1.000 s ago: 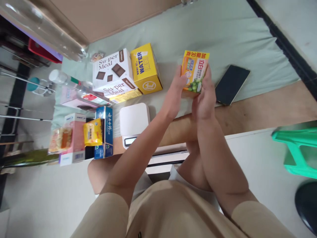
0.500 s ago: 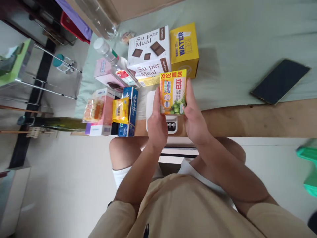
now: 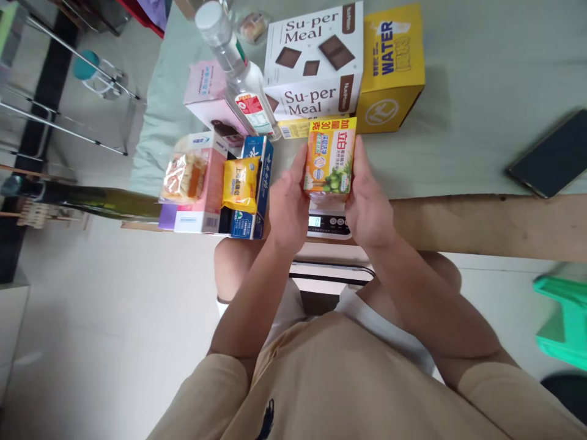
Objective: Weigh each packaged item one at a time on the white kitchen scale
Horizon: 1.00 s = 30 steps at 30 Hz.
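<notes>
Soap pack (image 3: 331,156), a rectangular block printed yellow and orange and apparently wrapped in glossy plastic film, is over the white plastic digital scale (image 3: 328,230). Contact with the platform cannot be confirmed; pack and hands cover it. Left hand (image 3: 290,205) bears on its left side, right hand (image 3: 369,208) on its right. Visible fingers lie extended along these sides, pressing the pack between the two hands; those underneath, if any, I cannot see.

Handling, in my judgement: fairly heavy for its bulk, assuming solid bars inside; stiff in the body, with only the wrap likely to give. Film may prove slick, and could crease at the lower end. Breakage improbable; corners might dent. Recommended hold: the opposed long sides near mid-length, clear of the loose wrapped end.

Surroundings: beyond the scale, a white cardboard box with printed brown squares (image 3: 314,61); beyond it and to its right, a yellow cardboard box (image 3: 392,73). Left of the scale, a narrow blue cardboard carton (image 3: 247,226). Well right of the scale, a flat black phone (image 3: 550,153) on the green cloth-covered counter (image 3: 468,110).
</notes>
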Motion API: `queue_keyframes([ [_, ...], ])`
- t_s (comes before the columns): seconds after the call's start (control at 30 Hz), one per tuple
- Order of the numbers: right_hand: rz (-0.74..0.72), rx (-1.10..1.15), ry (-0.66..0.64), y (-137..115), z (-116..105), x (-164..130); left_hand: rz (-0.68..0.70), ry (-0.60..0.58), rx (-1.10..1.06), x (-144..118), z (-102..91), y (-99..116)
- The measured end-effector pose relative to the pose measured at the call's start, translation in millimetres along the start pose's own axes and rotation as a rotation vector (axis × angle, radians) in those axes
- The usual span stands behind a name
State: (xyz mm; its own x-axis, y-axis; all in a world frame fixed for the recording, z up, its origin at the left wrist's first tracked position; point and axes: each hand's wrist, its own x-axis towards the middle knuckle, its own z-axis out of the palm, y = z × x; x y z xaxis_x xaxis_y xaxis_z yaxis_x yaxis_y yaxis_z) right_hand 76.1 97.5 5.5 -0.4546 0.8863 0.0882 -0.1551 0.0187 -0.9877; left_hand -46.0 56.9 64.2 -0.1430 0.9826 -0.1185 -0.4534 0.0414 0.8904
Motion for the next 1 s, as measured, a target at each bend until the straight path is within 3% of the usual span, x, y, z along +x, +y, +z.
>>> queue_keyframes([
  [0.1,-0.013,0.145,0.133,-4.0,2.3,1.4,0.020,-0.028,0.001,3.6,-0.3,-2.3],
  [0.23,0.019,0.159,0.118,-18.5,10.0,1.5,0.022,-0.074,-0.007,11.3,-9.6,-5.1],
  [0.3,0.033,0.194,0.174,-23.6,7.7,4.2,0.076,-0.097,0.069,18.2,-21.0,-8.2],
  [0.47,-0.009,0.086,0.656,-17.8,-28.7,20.9,0.523,0.111,0.238,31.6,-46.9,-13.5],
  [0.57,-0.063,0.179,0.854,-12.2,-46.2,26.4,0.666,0.174,0.234,33.0,-50.8,-10.7],
  [0.8,-0.078,0.199,0.929,-11.0,-41.0,30.0,0.787,0.123,0.389,38.3,-56.9,-3.4],
  [1.0,-0.134,0.202,1.017,-11.3,-48.0,36.3,0.724,-0.010,0.202,36.5,-60.1,-7.3],
])
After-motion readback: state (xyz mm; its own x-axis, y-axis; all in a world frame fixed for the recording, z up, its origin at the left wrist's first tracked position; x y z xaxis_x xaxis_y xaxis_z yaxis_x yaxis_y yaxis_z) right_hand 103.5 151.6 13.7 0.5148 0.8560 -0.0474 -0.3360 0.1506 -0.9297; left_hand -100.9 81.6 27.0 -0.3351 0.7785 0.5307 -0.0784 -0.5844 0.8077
